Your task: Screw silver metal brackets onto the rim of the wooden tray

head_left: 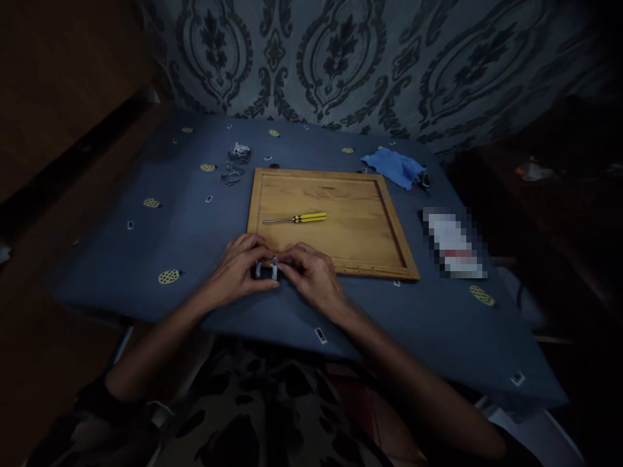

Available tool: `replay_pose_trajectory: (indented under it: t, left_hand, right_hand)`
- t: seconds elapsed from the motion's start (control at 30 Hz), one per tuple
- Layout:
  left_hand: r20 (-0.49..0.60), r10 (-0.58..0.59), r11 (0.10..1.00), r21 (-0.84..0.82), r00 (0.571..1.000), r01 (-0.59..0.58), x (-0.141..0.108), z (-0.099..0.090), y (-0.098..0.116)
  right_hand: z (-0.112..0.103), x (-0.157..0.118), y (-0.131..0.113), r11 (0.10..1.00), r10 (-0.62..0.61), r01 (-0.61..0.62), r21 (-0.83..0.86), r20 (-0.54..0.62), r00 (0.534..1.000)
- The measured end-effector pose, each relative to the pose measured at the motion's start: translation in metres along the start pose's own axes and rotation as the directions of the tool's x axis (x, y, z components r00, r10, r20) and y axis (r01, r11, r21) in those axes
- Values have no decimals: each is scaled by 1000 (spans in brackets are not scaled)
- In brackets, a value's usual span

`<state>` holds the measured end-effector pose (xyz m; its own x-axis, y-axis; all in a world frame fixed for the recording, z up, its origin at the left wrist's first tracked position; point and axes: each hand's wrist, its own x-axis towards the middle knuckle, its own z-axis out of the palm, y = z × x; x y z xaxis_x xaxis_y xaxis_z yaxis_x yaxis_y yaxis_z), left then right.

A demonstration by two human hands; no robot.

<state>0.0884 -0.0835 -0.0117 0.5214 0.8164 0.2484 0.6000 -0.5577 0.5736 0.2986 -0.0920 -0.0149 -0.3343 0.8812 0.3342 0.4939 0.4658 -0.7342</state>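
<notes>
A wooden panel with a raised frame (335, 174) lies on the blue tablecloth. At its front left edge, a small metal fitting (274, 268) is between my two hands. My left hand (239, 267) curls around the fitting's left side, its thumb reaching below and its fingers at the panel's edge. My right hand (314, 275) pinches the fitting from the right with thumb and fingertips. A screwdriver with a yellow and black handle (311, 218) rests on the panel, its tip pointing left.
More metal pieces (238, 154) lie behind the panel on the left. A blue cloth (395, 167) is at the back right, with a dark object beside it. A blurred-out packet (452, 243) lies near the table's right edge.
</notes>
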Motion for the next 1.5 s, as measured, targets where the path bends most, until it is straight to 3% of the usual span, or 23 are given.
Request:
replay_pose_trajectory:
  t: [0.47, 0.83, 1.03, 1.3, 1.37, 1.5]
  left_hand:
    - [10, -23, 1000, -8, 1000, 23, 0, 0, 0]
    - [31, -30, 1000, -1, 999, 30, 2, -1, 1]
    - [21, -29, 999, -13, 999, 30, 1, 0, 0]
    - [30, -36, 999, -22, 999, 37, 1, -1, 0]
    - [39, -42, 999, -20, 998, 43, 1, -2, 0]
    - [21, -38, 999, -17, 999, 39, 2, 0, -1]
  right_hand:
    - [4, 5, 8, 999, -44, 43, 24, 27, 999]
    - [5, 7, 4, 995, -9, 12, 95, -37, 999]
    - [-1, 10, 10, 991, 76, -68, 113, -68, 995]
    - [-46, 52, 47, 973, 76, -103, -206, -132, 988]
    - [-51, 57, 57, 941, 63, -79, -329, -58, 996]
    - [-53, 58, 69, 934, 55, -48, -354, 10, 998]
